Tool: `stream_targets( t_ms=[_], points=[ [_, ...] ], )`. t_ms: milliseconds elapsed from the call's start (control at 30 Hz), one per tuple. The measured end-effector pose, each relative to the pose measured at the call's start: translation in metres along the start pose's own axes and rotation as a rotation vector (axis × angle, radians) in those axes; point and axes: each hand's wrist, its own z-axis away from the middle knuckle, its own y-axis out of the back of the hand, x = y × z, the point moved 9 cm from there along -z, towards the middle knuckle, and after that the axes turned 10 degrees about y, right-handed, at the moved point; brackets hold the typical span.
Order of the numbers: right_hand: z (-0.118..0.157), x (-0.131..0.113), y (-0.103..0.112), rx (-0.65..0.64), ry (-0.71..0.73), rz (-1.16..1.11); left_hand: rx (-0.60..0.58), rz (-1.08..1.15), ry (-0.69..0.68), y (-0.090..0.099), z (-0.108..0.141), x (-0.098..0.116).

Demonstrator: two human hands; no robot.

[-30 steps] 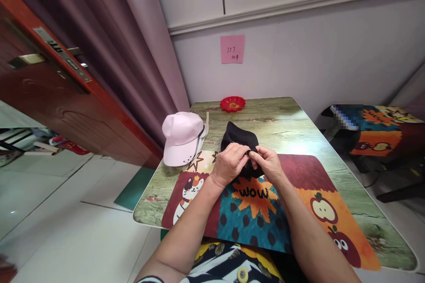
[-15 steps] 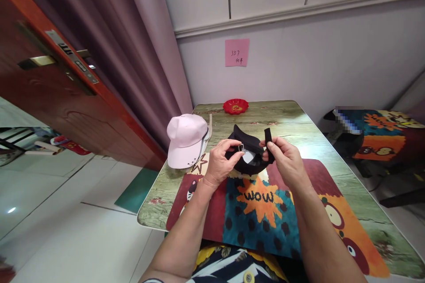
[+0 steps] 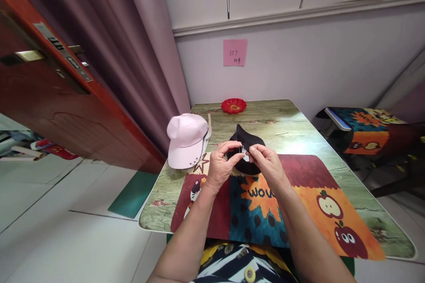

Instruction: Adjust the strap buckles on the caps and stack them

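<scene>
A black cap [image 3: 249, 138] lies over the far edge of the patterned mat, partly hidden by both hands. My left hand [image 3: 223, 163] is closed, with thumb and forefinger pinching a small metal buckle [image 3: 241, 149] at the cap's back. Close beside the buckle, my right hand [image 3: 267, 164] is pinched on the cap's black strap, whose end is mostly hidden by the fingers. A white label shows inside the cap between the hands. To the left sits a pink cap [image 3: 186, 135], its brim toward me, apart from my hands.
A red scalloped dish [image 3: 233, 105] stands at the back of the wood-patterned table [image 3: 212, 119]. The colourful mat [image 3: 215, 216] lies under my forearms. At left are a wooden door [image 3: 66, 110] and a purple curtain [image 3: 146, 44]. A pink note [image 3: 235, 52] is on the wall.
My right hand has moved left with the strap, bringing it up to the buckle. The strap end no longer sticks up. My left hand stays on the buckle.
</scene>
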Motion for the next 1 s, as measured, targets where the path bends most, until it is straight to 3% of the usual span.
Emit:
stream_targets(
  t_ms=[367, 600, 1000],
  points=[
    [0.01, -0.002, -0.025, -0.118, -0.152, -0.131, -0.035, 0.209, 0.112, 0.005, 0.005, -0.019],
    [0.006, -0.018, -0.027, -0.301, -0.033, 0.041, -0.078, 0.096, 0.081, 0.017, 0.005, -0.009],
    [0.01, -0.023, -0.028, -0.383, 0.018, 0.133, -0.132, 0.102, 0.097, 0.017, 0.008, -0.006]
  ],
)
